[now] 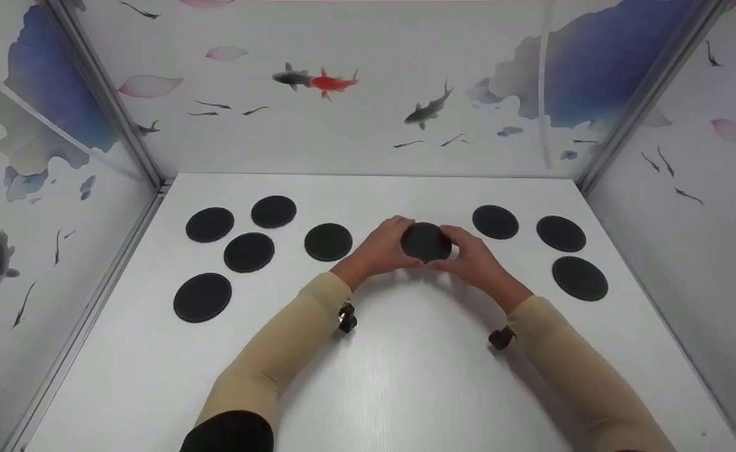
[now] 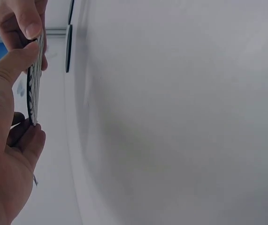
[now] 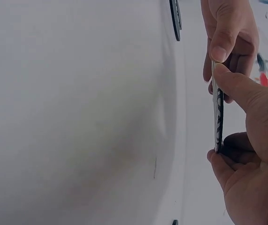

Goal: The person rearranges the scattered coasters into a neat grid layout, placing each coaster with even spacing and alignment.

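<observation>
A thin round coaster (image 1: 426, 242), black on top, is held level between both hands over the far middle of the table. My left hand (image 1: 380, 250) grips its left edge, thumb at the near side and fingers round the far side. On the opposite edge, my right hand (image 1: 473, 256) pinches it the same way. Both thumbs come close together at the near rim. Seen edge-on in the left wrist view, the coaster (image 2: 34, 89) shows a black-and-white patterned edge and a pale underside. A gap separates it from the table in both wrist views.
Several like black coasters lie flat on the white table (image 1: 374, 376): a group on the left, one coaster (image 1: 328, 242) just left of my left hand, and three on the right, the nearest coaster (image 1: 495, 222) beyond my right hand. Fish-printed panels (image 1: 355, 138) wall the table's back and sides.
</observation>
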Action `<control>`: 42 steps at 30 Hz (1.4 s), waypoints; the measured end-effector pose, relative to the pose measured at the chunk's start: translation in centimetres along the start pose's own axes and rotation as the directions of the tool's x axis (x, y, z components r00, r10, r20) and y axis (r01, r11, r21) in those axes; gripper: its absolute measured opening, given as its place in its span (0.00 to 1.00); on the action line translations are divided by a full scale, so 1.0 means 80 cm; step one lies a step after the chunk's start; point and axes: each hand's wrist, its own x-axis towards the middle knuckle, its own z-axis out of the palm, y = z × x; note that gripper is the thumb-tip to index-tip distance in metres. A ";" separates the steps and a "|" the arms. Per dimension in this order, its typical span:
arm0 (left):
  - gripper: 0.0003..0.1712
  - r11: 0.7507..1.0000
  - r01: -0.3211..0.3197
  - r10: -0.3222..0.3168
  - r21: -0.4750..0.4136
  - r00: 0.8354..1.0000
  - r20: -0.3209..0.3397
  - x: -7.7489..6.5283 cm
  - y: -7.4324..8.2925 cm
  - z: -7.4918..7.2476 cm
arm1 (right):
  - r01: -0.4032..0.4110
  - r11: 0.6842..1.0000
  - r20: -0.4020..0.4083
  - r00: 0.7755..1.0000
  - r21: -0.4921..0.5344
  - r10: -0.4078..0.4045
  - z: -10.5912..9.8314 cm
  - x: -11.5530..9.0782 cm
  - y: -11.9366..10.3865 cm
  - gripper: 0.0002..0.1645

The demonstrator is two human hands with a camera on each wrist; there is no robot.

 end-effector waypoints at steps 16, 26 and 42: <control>0.56 0.999 0.040 -0.040 0.005 0.999 -0.026 -0.035 -0.035 -0.032 | 0.039 0.999 0.037 0.999 0.014 -0.040 0.031 0.031 -0.035 0.52; 0.55 0.999 0.042 -0.041 0.027 0.998 -0.039 -0.049 -0.056 -0.044 | 0.041 0.999 0.059 0.997 -0.024 -0.040 0.051 0.050 -0.052 0.53; 0.55 0.998 0.058 -0.058 -0.009 0.997 -0.059 -0.061 -0.079 -0.061 | 0.038 0.998 0.062 0.997 -0.052 -0.035 0.070 0.073 -0.068 0.54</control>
